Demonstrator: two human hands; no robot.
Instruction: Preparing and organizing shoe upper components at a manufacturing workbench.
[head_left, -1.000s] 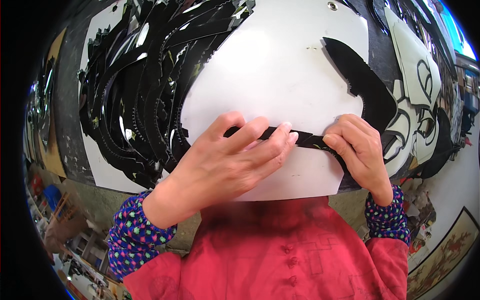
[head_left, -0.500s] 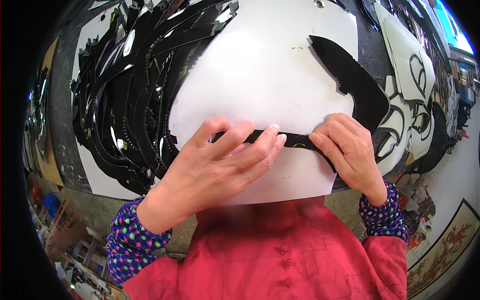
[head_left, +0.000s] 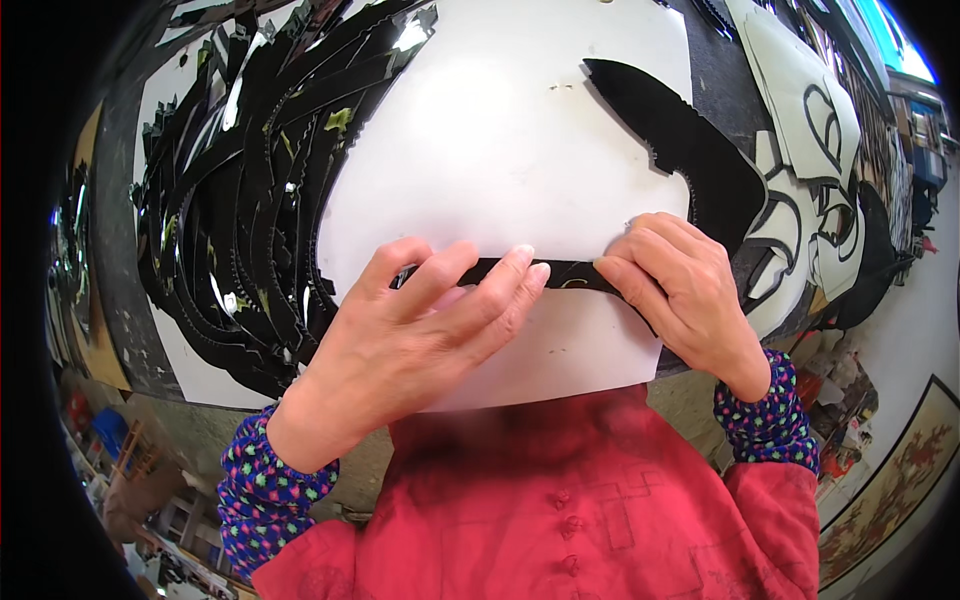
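A narrow black strip point(head_left: 562, 272) with a small pale curved mark lies across the white board point(head_left: 480, 160) near its front edge. My left hand point(head_left: 395, 330) is closed on the strip's left part, its bent fingers pressing down and covering much of it. At the other side, my right hand point(head_left: 685, 290) pinches the strip between thumb and curled fingers. The strip's right end bends down toward me below that hand. Just beyond my right hand lies a wider, curved black piece point(head_left: 710, 165) with a partly notched edge.
A large heap of black strips point(head_left: 255, 200), several with notched edges and some shiny, covers the board's left side. White sheets with black curved outlines point(head_left: 800, 110) are stacked on the dark table point(head_left: 715, 75) at the right.
The whole view has shifted slightly, so the board and heap sit further left in it. Both hands keep the same hold on the black strip.
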